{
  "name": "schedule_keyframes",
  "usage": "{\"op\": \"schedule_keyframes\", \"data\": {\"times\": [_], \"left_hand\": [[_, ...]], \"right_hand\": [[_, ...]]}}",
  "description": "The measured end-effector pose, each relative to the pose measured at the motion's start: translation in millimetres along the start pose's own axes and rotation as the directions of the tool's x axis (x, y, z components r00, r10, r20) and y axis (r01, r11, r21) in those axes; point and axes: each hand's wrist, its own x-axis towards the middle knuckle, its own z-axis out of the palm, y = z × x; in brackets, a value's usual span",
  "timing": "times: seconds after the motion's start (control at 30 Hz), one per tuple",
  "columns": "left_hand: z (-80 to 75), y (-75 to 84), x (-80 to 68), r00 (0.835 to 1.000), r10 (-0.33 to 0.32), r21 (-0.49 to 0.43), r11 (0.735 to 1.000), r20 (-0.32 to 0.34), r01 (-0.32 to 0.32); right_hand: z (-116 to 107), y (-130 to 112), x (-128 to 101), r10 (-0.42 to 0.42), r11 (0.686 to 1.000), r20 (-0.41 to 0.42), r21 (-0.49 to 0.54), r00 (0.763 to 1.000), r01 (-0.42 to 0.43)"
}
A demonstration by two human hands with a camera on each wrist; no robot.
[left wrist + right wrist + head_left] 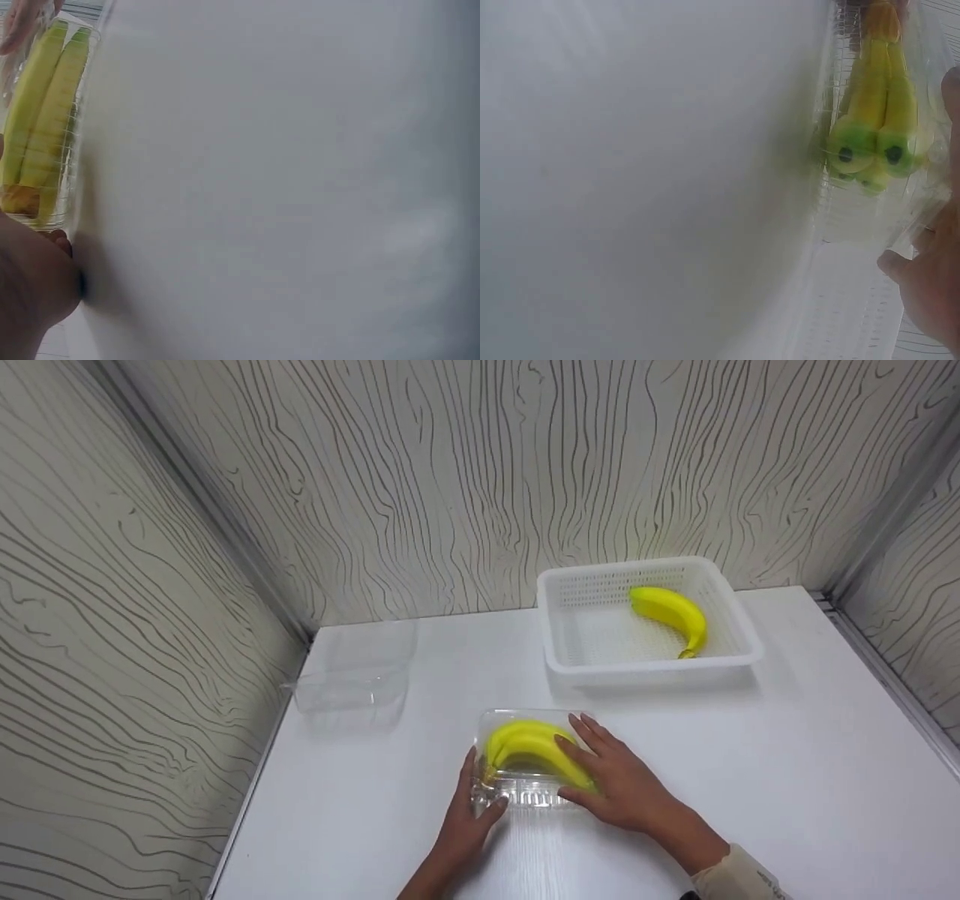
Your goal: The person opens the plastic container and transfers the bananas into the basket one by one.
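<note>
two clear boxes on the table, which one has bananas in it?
The near box, under both hands: left hand at its left end, right hand flat on top. The far-left box shows nothing inside. The lone banana lies in the white basket.

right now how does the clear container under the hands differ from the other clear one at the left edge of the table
The container under the hands holds a banana bunch; the left container looks empty. The left hand grips the first while the right hand lies flat on top; the other is untouched. The first sits nearer the person, the other farther back. Both are clear plastic.
</note>
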Motion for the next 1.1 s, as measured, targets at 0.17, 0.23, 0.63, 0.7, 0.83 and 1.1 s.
{"op": "schedule_keyframes", "data": {"times": [0.17, 0.23, 0.63, 0.7, 0.83, 1.1], "left_hand": [[-1.5, -0.9, -1.1, 1.0, 0.013, 0.003, 1.0, 0.009, -0.013], [-2.0, -1.1, -1.6, 1.0, 0.015, 0.001, 1.0, 0.011, -0.015], [-4.0, 3.4, -4.0, 0.999, -0.013, -0.006, 1.0, 0.03, 0.013], [-4.8, 3.1, -3.6, 1.0, 0.016, 0.006, 1.0, 0.019, -0.016], [-5.5, 1.6, -1.8, 0.997, 0.072, 0.022, 0.997, 0.002, -0.072], [-4.9, 0.6, -2.0, 0.999, 0.052, 0.02, 0.998, 0.016, -0.052]], "right_hand": [[-0.7, -1.2, 1.6, 0.024, 1.0, 0.006, -0.004, 1.0, -0.024], [-0.5, -1.3, 1.6, 0.021, 1.0, -0.005, -0.012, 1.0, -0.021], [-6.5, -0.6, 5.5, 0.063, 0.998, 0.008, 0.021, 0.998, -0.063], [-7.7, -0.3, 6.9, 0.063, 0.997, 0.006, 0.039, 0.998, -0.063], [-10.6, 0.9, 10.2, 0.099, 0.991, -0.002, 0.089, 0.995, -0.099], [-11.3, 1.2, 11.9, 0.134, 0.985, 0.016, 0.103, 0.991, -0.135]]}}
